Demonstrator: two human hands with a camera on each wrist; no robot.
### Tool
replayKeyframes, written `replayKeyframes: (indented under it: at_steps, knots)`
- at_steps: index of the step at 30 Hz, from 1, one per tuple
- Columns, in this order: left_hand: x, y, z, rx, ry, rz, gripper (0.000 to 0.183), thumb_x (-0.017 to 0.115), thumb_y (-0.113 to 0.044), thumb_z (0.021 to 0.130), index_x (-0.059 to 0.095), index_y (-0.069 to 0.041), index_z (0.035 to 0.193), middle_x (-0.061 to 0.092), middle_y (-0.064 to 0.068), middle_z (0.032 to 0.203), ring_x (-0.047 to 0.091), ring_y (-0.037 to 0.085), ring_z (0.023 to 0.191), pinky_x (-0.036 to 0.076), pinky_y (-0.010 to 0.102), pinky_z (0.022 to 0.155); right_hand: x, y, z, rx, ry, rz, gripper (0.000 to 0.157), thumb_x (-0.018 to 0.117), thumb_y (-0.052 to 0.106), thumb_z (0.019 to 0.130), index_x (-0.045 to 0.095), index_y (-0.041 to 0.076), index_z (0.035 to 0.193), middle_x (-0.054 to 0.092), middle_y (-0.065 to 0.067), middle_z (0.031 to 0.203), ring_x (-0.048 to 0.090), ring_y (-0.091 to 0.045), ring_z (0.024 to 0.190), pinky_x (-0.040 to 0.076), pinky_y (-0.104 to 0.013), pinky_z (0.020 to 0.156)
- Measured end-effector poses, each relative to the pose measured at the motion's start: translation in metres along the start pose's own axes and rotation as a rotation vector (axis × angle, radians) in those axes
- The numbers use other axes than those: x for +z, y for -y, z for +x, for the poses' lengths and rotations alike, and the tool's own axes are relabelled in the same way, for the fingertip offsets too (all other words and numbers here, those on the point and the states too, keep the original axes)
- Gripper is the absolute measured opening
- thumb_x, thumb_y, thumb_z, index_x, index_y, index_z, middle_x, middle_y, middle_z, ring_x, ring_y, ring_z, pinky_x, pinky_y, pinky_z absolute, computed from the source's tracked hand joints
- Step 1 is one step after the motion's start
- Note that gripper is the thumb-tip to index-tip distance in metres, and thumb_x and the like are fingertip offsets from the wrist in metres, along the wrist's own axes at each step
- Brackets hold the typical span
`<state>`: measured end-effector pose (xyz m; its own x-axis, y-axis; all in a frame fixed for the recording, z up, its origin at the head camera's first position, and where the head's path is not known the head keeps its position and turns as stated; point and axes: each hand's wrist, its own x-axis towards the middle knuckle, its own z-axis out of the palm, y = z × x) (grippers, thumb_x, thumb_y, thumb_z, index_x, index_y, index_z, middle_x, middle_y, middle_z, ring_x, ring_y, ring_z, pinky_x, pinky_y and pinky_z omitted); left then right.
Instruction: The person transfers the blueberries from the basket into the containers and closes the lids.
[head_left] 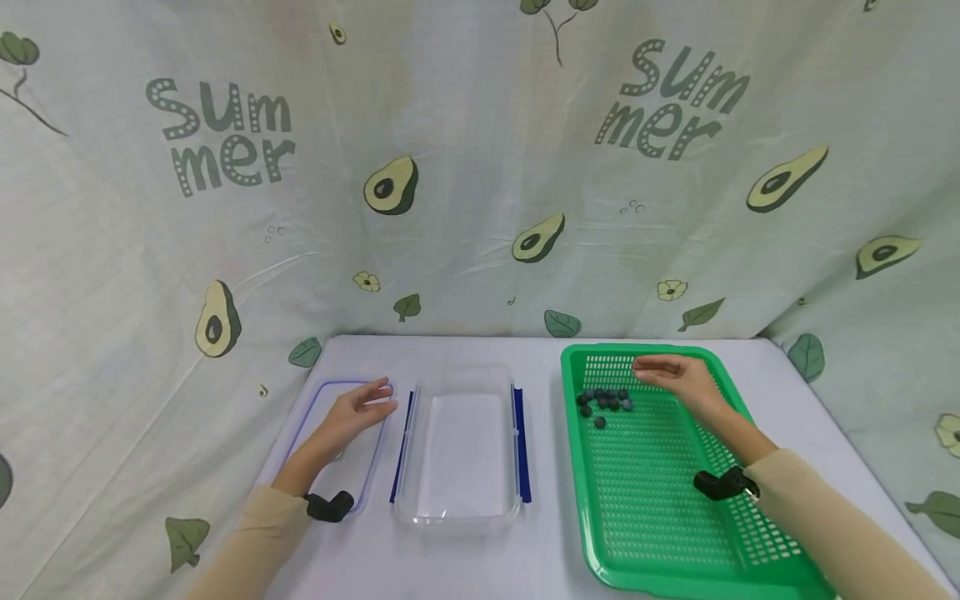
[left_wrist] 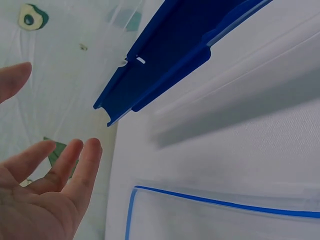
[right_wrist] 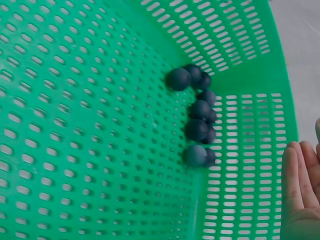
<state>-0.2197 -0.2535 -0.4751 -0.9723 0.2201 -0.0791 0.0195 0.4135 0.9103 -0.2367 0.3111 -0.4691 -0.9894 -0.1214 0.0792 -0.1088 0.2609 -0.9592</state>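
Several dark blueberries (head_left: pixel 603 400) lie in the far left corner of a green perforated basket (head_left: pixel 645 475); the right wrist view shows the blueberries (right_wrist: pixel 197 129) closer. Above the basket's far end is my right hand (head_left: pixel 681 379), fingers extended and nothing held. My left hand (head_left: pixel 360 412) hovers over a clear lid with a blue seal (head_left: pixel 330 384), fingers spread and apart from it. Between the hands stands a clear plastic container (head_left: pixel 459 450) with blue side clips (head_left: pixel 521 446). One blue clip (left_wrist: pixel 165 55) looms near my left fingers (left_wrist: pixel 90 160) in the left wrist view.
A white table (head_left: pixel 543 533) carries the container, lid and basket. Behind and beside it hangs a pale cloth (head_left: pixel 465 167) printed with avocados and leaves. The basket's raised rim (head_left: pixel 581 533) borders the right side of the work area.
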Motion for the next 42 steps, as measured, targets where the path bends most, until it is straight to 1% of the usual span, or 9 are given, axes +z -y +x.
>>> replayKeyframes:
  at_steps: [5,11,18,23,26,28,34,38,42]
  knots:
    - [0.004,0.002,-0.001,-0.022,0.003,-0.016,0.069,0.070,-0.027,0.095,0.038,-0.003,0.151,0.049,0.025,0.144,0.052,0.042,0.127,0.045,0.053,0.105,0.010,-0.006,0.000,0.014,0.039,-0.030,0.044,0.074,0.013,0.092,0.061,-0.013,0.125,0.066,-0.024,0.121,0.068,-0.004,0.097,0.055,-0.018,0.086]
    - [0.010,0.004,-0.002,-0.034,-0.001,-0.010,0.070,0.072,-0.027,0.093,0.041,-0.003,0.150,0.052,0.024,0.142,0.053,0.042,0.126,0.048,0.051,0.103,0.017,-0.016,-0.001,0.004,0.081,-0.017,0.040,0.073,0.006,0.091,0.061,-0.016,0.122,0.064,-0.032,0.119,0.069,-0.005,0.095,0.057,-0.027,0.087]
    - [0.013,0.006,-0.001,-0.051,-0.004,-0.005,0.071,0.074,-0.028,0.092,0.042,-0.002,0.150,0.054,0.023,0.140,0.055,0.041,0.124,0.049,0.050,0.102,0.029,-0.025,-0.005,0.002,0.138,-0.003,0.037,0.073,0.002,0.090,0.061,-0.018,0.118,0.065,-0.033,0.114,0.071,-0.009,0.093,0.058,-0.022,0.081]
    - [0.017,0.006,0.000,-0.063,-0.002,0.014,0.071,0.075,-0.030,0.091,0.044,-0.001,0.148,0.056,0.022,0.139,0.054,0.043,0.125,0.050,0.049,0.100,0.038,-0.035,-0.007,-0.001,0.174,0.004,0.035,0.073,-0.001,0.089,0.061,-0.018,0.117,0.064,-0.034,0.114,0.071,-0.017,0.095,0.059,-0.027,0.082]
    - [0.020,0.005,-0.001,-0.054,-0.005,0.020,0.067,0.075,-0.026,0.092,0.046,0.000,0.146,0.057,0.022,0.137,0.054,0.043,0.124,0.050,0.051,0.100,0.043,-0.041,-0.008,-0.019,0.177,0.011,0.034,0.073,-0.003,0.088,0.062,-0.019,0.116,0.064,-0.035,0.114,0.072,-0.020,0.095,0.059,-0.028,0.081]
    - [0.021,0.004,-0.002,-0.049,-0.007,0.024,0.063,0.074,-0.023,0.092,0.048,0.001,0.145,0.058,0.022,0.136,0.054,0.044,0.123,0.050,0.051,0.099,0.045,-0.043,-0.008,-0.025,0.178,0.015,0.033,0.072,-0.004,0.088,0.061,-0.020,0.115,0.063,-0.036,0.114,0.072,-0.018,0.095,0.059,-0.028,0.081]
    - [0.023,0.004,-0.003,-0.043,-0.005,0.033,0.061,0.074,-0.024,0.092,0.051,0.002,0.143,0.060,0.020,0.134,0.057,0.040,0.121,0.051,0.050,0.100,0.052,-0.045,-0.012,-0.047,0.162,0.014,0.031,0.071,-0.007,0.087,0.061,-0.021,0.113,0.064,-0.036,0.110,0.072,-0.016,0.092,0.060,-0.028,0.078]
    - [0.024,0.004,-0.003,-0.021,0.004,0.001,0.059,0.074,-0.022,0.092,0.052,0.005,0.140,0.061,0.022,0.132,0.060,0.038,0.118,0.052,0.046,0.099,0.057,-0.047,-0.014,-0.071,0.170,0.005,0.031,0.070,-0.009,0.087,0.060,-0.023,0.112,0.065,-0.036,0.107,0.072,-0.017,0.091,0.061,-0.030,0.077]
    - [0.027,0.005,-0.002,-0.016,0.017,-0.023,0.058,0.074,-0.020,0.092,0.053,0.005,0.139,0.060,0.024,0.132,0.062,0.037,0.116,0.051,0.045,0.099,0.062,-0.050,-0.015,-0.049,0.144,-0.002,0.031,0.072,-0.008,0.086,0.061,-0.021,0.112,0.066,-0.034,0.107,0.072,-0.018,0.091,0.060,-0.027,0.077]
